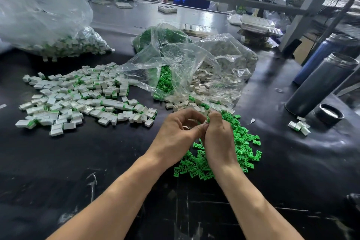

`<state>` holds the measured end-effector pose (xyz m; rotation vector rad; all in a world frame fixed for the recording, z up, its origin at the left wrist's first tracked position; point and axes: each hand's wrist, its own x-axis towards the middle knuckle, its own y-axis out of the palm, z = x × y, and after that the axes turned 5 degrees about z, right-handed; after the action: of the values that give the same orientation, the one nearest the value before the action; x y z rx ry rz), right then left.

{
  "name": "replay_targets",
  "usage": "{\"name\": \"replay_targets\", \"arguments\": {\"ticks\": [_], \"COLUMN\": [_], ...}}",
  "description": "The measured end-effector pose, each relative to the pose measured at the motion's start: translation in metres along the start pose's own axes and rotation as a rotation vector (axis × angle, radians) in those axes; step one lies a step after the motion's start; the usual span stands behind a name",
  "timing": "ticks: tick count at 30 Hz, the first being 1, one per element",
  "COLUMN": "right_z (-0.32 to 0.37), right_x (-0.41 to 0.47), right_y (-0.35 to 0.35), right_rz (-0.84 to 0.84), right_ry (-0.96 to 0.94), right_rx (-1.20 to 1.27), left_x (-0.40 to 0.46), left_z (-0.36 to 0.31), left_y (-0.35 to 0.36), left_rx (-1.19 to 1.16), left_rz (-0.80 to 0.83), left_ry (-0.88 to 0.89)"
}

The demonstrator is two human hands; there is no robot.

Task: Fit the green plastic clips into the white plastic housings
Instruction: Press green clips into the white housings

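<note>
Left hand [180, 129] and right hand [218, 134] meeting fingertip to fingertip, pinching small white plastic housing [206, 122], mostly hidden, above loose pile of small green plastic clips [241, 148]. Parts probably light, stiff, slippery; gripping by flat sides looking safest.

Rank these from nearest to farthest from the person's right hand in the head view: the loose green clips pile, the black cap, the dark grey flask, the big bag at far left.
1. loose green clips pile, right under the right hand.
2. black cap, to the right.
3. dark grey flask, behind the cap.
4. big bag, far left.
</note>
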<state>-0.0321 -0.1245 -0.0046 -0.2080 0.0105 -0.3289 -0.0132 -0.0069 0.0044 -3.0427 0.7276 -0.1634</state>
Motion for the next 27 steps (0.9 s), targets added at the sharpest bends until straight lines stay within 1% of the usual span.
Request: {"name": "replay_targets", "arguments": {"ticks": [3, 8, 12, 27], "right_z": [-0.0001, -0.0006, -0.0033, -0.0014], "right_x": [-0.0002, 0.0003, -0.001, 0.0033], "right_y": [0.0046, 0.0073, 0.0065, 0.0097], "right_rz": [-0.067, -0.052, -0.011, -0.056], "right_ry": [-0.038, -0.065, -0.043, -0.071], "right_rx": [-0.098, -0.029, 0.074, 0.005], "left_x": [0.0015, 0.0024, 0.0032, 0.0001], "left_z": [0.0012, 0.0012, 0.001, 0.0022], "left_y": [-0.0003, -0.004, -0.0012, 0.0047], "left_rx": [-0.016, -0.021, -0.007, -0.001], "left_rz": [-0.007, -0.016, -0.039, -0.1], "left_ry": [0.0, -0.005, -0.014, 0.034]}}
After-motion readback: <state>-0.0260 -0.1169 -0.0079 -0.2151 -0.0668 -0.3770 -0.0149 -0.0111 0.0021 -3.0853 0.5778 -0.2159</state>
